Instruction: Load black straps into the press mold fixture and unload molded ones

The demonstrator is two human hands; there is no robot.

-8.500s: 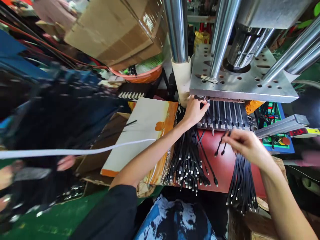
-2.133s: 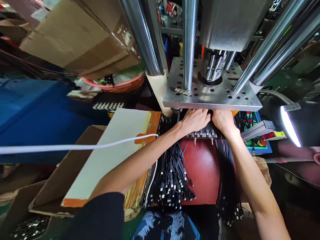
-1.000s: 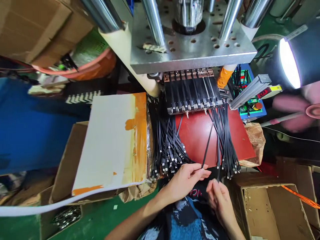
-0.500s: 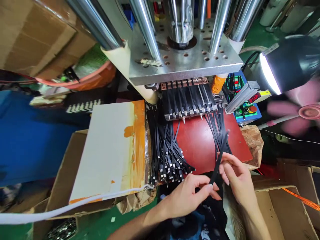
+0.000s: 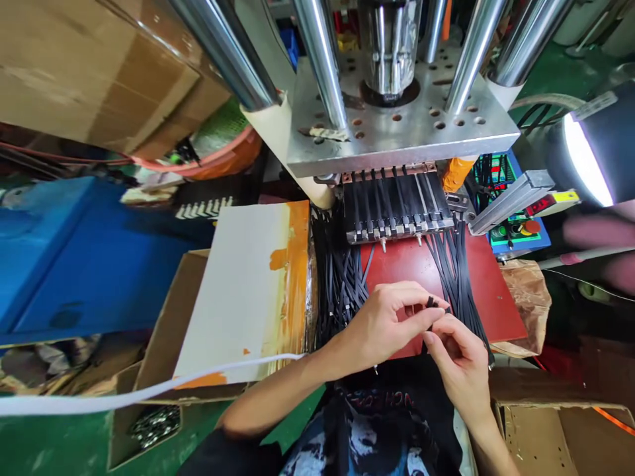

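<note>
Left hand (image 5: 389, 318) pinching; right hand (image 5: 462, 363) curled just beside; forearms (image 5: 285, 390) angled inward.

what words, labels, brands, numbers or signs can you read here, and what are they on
"NCH", as best it reads: red letters on the dark shirt; the lettering around it is unclear.
Red-and-yellow device: any markings are too small to read.
Blue control box: any labels are too small to read.
No other text can be made out.
</note>
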